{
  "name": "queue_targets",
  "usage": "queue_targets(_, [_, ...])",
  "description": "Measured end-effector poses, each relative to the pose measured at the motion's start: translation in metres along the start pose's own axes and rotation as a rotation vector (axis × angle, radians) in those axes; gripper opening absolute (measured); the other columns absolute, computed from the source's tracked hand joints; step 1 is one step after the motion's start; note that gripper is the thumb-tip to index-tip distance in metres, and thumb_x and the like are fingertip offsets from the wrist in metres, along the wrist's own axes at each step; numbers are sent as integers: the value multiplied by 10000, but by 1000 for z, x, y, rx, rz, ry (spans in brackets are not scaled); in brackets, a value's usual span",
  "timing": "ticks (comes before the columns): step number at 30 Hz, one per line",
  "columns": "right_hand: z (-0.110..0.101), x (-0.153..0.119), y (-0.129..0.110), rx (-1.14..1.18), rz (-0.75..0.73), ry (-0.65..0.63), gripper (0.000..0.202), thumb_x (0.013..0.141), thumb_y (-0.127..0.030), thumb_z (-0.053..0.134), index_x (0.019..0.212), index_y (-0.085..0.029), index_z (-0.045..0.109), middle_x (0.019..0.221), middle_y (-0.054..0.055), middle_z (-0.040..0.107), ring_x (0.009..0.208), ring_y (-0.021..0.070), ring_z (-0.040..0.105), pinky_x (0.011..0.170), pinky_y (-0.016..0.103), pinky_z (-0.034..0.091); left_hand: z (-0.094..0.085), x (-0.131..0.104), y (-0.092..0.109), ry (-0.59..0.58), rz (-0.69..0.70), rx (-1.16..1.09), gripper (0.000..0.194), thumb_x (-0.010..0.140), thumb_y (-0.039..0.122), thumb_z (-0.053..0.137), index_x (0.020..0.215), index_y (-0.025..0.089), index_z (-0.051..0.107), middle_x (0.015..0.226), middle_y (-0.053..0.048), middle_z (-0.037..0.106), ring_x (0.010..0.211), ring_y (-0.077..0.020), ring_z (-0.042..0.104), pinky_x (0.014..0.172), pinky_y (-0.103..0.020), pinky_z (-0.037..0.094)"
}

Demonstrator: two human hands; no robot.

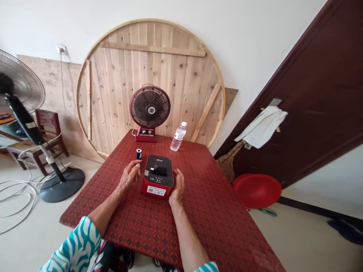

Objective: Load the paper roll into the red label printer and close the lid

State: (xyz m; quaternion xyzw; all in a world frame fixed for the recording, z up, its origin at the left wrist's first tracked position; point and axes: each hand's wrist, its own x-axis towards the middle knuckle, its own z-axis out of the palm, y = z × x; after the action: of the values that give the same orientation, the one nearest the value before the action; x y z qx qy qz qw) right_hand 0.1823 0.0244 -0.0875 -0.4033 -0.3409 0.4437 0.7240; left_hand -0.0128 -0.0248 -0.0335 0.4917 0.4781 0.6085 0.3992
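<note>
A red box with a black top (154, 186) sits on the patterned red tabletop in front of me. On its top is a dark, rounded shape with a small pale end; I cannot tell whether it is printed or a separate object. My right hand (177, 185) rests along the box's right side, fingers stretched out and partly hidden by the box edge. To the left of the box, my left hand (130, 175) is held loosely with its fingers extended and nothing visible in it. Just beyond those fingers stands a small black spool with a white top (138, 154).
A red table fan (150, 109) and a clear water bottle (178, 138) stand at the table's (210, 211) far end. Behind them leans a round wooden panel (119, 83). A pedestal fan (62, 185) is at left, a red basin (256, 190) at right.
</note>
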Motion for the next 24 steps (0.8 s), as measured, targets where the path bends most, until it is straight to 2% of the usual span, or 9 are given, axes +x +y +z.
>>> queue_targets(2, [1, -2, 3, -25, 16, -4, 541, 784, -578, 568, 1180, -213, 620, 1151, 75, 691, 1063, 225, 636, 900, 374, 497, 4, 0, 3, -87, -81, -16, 613, 831, 573, 538, 1245, 120, 529, 504, 78, 489, 379, -88, 376, 416, -227, 275])
queue_targets(4, [3, -3, 3, -56, 31, -17, 526, 790, -576, 565, 1163, -212, 634, 1136, 65, 698, 1050, 220, 633, 892, 364, 493, 8, -2, 6, -119, -116, -29, 644, 818, 545, 558, 1285, 104, 506, 470, 89, 468, 381, -89, 372, 425, -226, 268])
queue_targets(12, [3, -4, 3, -73, 65, -84, 430, 827, -531, 535, 1101, -224, 659, 1131, 38, 699, 1039, 205, 620, 914, 352, 469, 10, 0, 1, -149, -148, -86, 692, 794, 505, 578, 1346, 99, 478, 432, 106, 432, 390, -82, 343, 458, -231, 283])
queue_targets(20, [3, -2, 6, -49, 116, -85, 463, 816, -562, 548, 1113, -227, 664, 1105, 24, 705, 1017, 208, 622, 899, 353, 467, 11, 5, -4, -174, -197, -141, 803, 742, 471, 647, 1407, 83, 420, 418, 117, 424, 373, -67, 299, 427, -217, 225])
queue_targets(24, [2, -2, 7, -62, 95, -90, 446, 829, -560, 532, 1100, -236, 676, 1101, 15, 706, 1041, 208, 611, 908, 350, 458, 10, 6, -4, -187, -210, -169, 804, 743, 463, 647, 1418, 91, 417, 420, 117, 422, 367, -65, 302, 424, -218, 203])
